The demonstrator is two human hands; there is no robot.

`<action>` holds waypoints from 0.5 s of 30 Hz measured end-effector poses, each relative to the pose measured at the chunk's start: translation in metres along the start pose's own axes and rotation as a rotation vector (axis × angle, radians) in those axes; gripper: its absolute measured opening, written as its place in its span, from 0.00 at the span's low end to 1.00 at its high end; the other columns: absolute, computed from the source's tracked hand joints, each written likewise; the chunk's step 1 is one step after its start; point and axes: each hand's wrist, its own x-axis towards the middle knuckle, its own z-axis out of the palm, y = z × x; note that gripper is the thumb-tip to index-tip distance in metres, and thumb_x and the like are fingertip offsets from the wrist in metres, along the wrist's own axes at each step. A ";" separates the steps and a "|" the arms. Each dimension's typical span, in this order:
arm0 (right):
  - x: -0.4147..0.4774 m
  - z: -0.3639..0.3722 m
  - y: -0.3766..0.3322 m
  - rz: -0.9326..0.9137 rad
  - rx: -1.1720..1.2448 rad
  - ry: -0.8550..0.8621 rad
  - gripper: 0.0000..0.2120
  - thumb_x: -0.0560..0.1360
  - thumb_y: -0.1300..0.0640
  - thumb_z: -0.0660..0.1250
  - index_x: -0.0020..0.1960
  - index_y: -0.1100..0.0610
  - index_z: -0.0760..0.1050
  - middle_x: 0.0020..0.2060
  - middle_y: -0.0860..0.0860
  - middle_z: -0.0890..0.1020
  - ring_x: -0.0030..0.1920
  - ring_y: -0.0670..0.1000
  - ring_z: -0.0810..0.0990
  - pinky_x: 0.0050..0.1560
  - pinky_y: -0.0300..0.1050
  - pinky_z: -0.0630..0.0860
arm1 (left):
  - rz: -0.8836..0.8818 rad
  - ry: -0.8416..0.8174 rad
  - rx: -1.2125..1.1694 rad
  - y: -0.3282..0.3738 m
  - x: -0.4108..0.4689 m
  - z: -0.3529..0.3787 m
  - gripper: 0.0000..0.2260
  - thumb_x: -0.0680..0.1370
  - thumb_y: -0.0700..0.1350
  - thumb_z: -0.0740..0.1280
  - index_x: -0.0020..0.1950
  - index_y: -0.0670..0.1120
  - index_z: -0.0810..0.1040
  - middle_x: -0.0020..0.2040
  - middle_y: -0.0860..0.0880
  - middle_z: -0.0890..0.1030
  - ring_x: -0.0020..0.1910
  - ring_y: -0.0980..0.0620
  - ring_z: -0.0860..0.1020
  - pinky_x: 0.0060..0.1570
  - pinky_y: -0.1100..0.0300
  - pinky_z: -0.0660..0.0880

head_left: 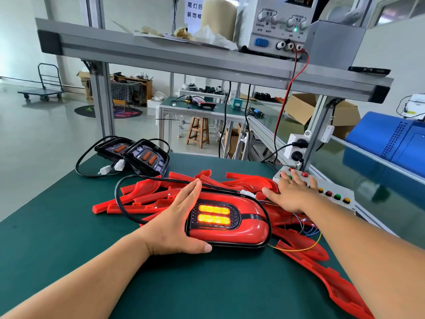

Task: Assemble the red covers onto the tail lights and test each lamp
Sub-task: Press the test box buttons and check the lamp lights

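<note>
far sign point(194, 10) reading 尾灯后 装饰框, power supply point(276, 24) marked CURRENT, VOLTAGE, left hand point(177, 217) flat-fingered against lit tail light point(253, 229), right hand point(292, 194) spread on button box point(340, 199), red covers point(147, 192) piled around

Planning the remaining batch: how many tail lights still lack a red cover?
2, both at the far left, side by side: left light and right light, overlapping. Others could lie hidden under the cover pile.
</note>
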 end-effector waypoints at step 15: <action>-0.002 -0.001 -0.001 -0.005 -0.034 -0.003 0.43 0.75 0.27 0.38 0.80 0.54 0.48 0.79 0.48 0.42 0.78 0.50 0.34 0.74 0.64 0.34 | -0.014 -0.015 -0.010 0.001 -0.001 0.000 0.59 0.63 0.65 0.75 0.73 0.62 0.30 0.70 0.76 0.33 0.65 0.82 0.40 0.58 0.86 0.46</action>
